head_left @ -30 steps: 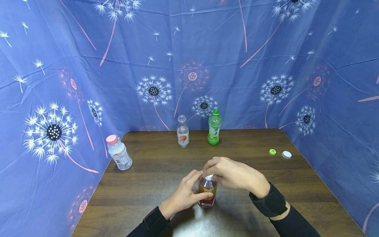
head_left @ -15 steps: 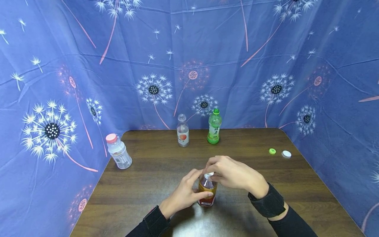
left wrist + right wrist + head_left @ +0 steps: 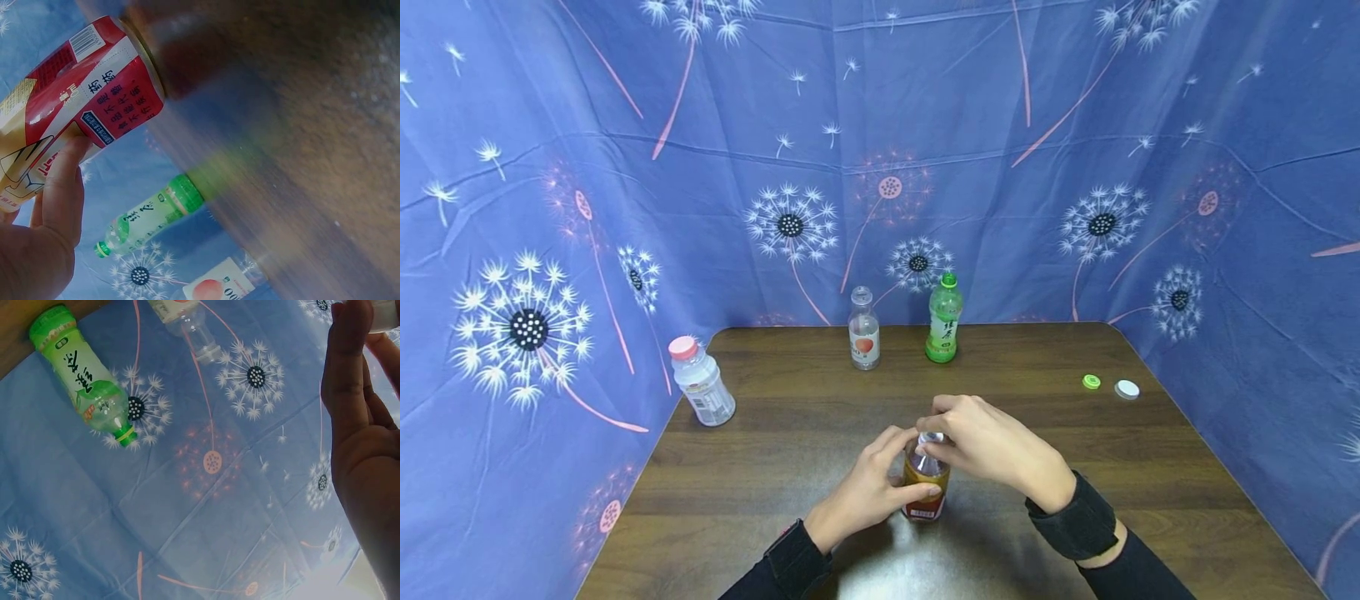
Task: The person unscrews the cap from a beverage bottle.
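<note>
A drink bottle [image 3: 928, 477] with a red-and-gold label stands upright on the wooden table, near its front middle. My left hand [image 3: 874, 480] wraps round its body, thumb across the front of the label. In the left wrist view the red label [image 3: 87, 78] carries a barcode and printed characters. On top of the bottle is a white cap [image 3: 931, 437]; the fingers and thumb of my right hand [image 3: 983, 443] pinch it from above and partly hide it. The right wrist view shows the cap [image 3: 384, 315] at its upper right edge, beside the fingers.
At the back stand a clear bottle [image 3: 864, 340] with a peach label and a green tea bottle [image 3: 943, 323], both uncapped. A pink-capped bottle [image 3: 703, 385] is at the left edge. A green cap [image 3: 1091, 382] and a white cap [image 3: 1127, 389] lie at the right. Blue cloth [image 3: 700, 208] surrounds the table.
My right hand's fingers have shifted round the white cap, the thumb now further to the left across the bottle's neck. The left hand and bottle have stayed in place.
</note>
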The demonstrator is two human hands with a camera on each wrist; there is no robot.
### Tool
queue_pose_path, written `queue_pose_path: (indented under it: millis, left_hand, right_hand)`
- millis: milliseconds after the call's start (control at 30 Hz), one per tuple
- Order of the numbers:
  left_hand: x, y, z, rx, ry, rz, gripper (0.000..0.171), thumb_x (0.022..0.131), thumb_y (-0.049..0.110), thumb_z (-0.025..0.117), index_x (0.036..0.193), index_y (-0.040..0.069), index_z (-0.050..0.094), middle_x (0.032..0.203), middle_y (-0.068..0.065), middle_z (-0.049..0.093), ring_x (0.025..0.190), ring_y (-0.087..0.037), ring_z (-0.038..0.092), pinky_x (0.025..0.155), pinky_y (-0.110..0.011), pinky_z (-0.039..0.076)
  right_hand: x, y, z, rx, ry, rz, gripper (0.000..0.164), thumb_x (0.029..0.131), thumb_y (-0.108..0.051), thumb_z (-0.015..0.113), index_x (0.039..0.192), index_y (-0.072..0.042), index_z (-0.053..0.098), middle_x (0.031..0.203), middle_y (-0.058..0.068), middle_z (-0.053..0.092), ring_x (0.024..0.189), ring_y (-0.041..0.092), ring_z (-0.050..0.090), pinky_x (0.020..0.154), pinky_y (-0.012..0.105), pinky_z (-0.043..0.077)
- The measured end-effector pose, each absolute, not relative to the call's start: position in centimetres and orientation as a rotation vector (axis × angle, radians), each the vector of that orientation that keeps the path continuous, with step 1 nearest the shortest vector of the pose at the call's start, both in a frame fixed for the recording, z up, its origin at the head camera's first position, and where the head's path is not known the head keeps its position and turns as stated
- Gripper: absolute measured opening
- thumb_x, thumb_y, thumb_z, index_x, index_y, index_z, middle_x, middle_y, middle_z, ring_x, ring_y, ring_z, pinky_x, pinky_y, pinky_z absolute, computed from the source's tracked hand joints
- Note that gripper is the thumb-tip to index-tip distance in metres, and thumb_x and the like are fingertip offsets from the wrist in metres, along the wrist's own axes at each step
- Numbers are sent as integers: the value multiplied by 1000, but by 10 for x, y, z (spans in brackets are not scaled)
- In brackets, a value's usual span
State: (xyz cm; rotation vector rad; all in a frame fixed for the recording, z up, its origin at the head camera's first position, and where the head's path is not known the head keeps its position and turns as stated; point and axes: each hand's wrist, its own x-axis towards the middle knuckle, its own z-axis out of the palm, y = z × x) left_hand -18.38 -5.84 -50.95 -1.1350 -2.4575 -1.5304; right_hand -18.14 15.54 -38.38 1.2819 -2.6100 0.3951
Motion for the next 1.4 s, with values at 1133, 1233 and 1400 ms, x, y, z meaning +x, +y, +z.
queue_pose_path:
  millis: [1133,1233,1400]
  left_hand:
    - [-182,-57,-514,-1104,-2440,-1546,66,91,37,83,148,36,49,133,5,54,123,-21,61,81,-22,62]
    - [-182,-57,-513,-1103,-2441,-1537,66,91,37,83,148,35,49,132,5,54,123,-21,61,82,-22,61]
    - [-183,-57,-513,-1103,-2443,-1548,67,90,37,83,148,36,49,132,5,54,123,-21,61,82,-21,61]
  right_hand:
    - [-185,166,-374,1533,-2599,415,29,91,2,74,116,-12,80,117,-1,74,109,13,69,88,27,61]
    - [-184,166,-374,1523,-2593,409,28,90,2,75,114,-11,80,116,0,74,108,14,70,88,28,61]
    - [-184,166,-374,1506,-2597,407,27,90,1,77,114,-12,80,115,-1,74,108,13,70,88,30,61]
